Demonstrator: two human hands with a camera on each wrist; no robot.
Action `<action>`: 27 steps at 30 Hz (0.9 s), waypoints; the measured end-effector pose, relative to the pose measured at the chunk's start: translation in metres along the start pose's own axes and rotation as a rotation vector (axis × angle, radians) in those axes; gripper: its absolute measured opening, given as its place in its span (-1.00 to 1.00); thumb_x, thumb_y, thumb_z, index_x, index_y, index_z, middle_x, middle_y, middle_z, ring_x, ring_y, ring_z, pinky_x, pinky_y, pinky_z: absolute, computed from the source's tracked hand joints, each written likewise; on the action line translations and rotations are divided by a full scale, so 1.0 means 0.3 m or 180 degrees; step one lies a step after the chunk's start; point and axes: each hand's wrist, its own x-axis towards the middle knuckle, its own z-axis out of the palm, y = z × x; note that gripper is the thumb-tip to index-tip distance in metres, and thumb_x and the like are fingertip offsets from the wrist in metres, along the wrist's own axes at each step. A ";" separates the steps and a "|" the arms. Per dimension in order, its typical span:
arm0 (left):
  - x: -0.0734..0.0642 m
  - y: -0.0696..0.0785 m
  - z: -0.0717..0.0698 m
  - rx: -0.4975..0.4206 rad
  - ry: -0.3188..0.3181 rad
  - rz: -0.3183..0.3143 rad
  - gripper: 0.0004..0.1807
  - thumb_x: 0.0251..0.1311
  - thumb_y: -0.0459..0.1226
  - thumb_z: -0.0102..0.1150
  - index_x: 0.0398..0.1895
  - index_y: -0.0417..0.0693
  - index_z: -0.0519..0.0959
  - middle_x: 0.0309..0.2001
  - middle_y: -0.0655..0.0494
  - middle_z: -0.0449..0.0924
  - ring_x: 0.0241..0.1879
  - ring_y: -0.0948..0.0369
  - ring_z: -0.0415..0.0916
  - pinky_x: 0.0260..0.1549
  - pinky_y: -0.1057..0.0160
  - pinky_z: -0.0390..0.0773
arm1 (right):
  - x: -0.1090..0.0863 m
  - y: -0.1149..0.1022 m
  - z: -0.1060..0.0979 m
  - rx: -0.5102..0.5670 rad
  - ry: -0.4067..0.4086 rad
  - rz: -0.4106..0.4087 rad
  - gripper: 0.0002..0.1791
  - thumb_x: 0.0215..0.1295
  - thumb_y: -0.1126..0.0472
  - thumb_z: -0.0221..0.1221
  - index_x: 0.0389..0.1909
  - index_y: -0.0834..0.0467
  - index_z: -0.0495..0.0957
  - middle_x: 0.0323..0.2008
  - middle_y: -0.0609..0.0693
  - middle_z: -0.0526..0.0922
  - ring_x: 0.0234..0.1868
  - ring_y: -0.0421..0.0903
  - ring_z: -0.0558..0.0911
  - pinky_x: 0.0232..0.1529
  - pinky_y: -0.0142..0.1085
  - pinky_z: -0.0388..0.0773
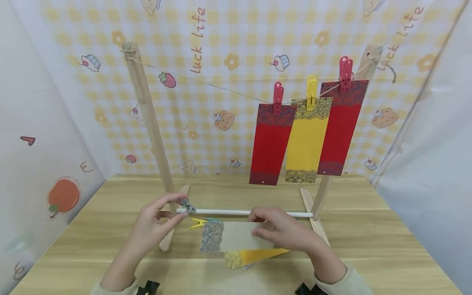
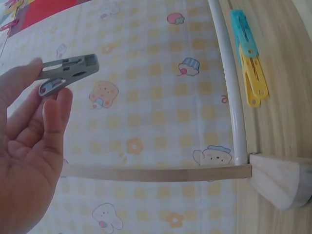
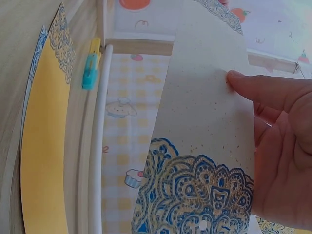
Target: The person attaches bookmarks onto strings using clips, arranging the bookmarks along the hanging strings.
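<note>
My left hand (image 1: 154,220) pinches a grey clothespin (image 2: 70,70) by its handles, thumb on one side and fingers on the other. In the head view that clothespin overlaps the left end of the white rod. Between the thumb and fingers of my right hand (image 1: 285,230) is a cream paper strip (image 3: 209,92) with blue-and-gold lace patterns at both ends. The strip lies sideways in the head view, above the table. A yellow paper strip (image 3: 46,141) and another patterned strip under it lie on the table below my right hand.
A wooden frame (image 1: 149,119) carries a sagging string (image 1: 206,83). Two red strips (image 1: 273,143) and a yellow strip (image 1: 306,139) hang from it by clothespins. A white rod (image 1: 228,212) spans the frame's base. Yellow and teal clothespins (image 2: 253,78) lie beside it.
</note>
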 end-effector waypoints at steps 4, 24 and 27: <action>-0.002 0.004 0.009 -0.0173 0.0263 -0.0117 -0.48 -0.02 -0.62 0.35 0.09 -0.30 0.57 -0.07 0.42 0.63 -0.06 0.51 0.54 -0.26 0.47 0.68 | -0.001 0.002 0.005 0.0039 0.0058 -0.0069 -0.96 0.40 0.20 0.21 -0.20 0.01 0.54 -0.31 -0.18 0.59 -0.30 -0.31 0.47 -0.25 -0.44 0.54; 0.089 0.083 -0.054 -0.0366 0.0563 -0.0280 -0.59 0.03 -0.64 0.32 0.01 -0.40 0.59 -0.12 0.51 0.66 -0.15 0.50 0.65 -0.26 0.49 0.67 | 0.030 -0.019 0.022 0.0300 0.0865 0.0080 -0.89 0.35 0.22 0.25 -0.16 0.10 0.57 -0.19 -0.04 0.65 -0.12 -0.19 0.58 -0.10 -0.35 0.63; 0.121 0.095 -0.063 -0.0406 0.0579 -0.0148 -0.58 -0.01 -0.68 0.31 0.00 -0.42 0.59 -0.14 0.48 0.67 -0.14 0.49 0.65 -0.23 0.48 0.68 | 0.036 -0.028 0.024 0.0339 0.1049 0.0197 -0.89 0.34 0.23 0.26 -0.16 0.12 0.58 -0.20 -0.01 0.65 -0.18 -0.20 0.56 -0.19 -0.37 0.60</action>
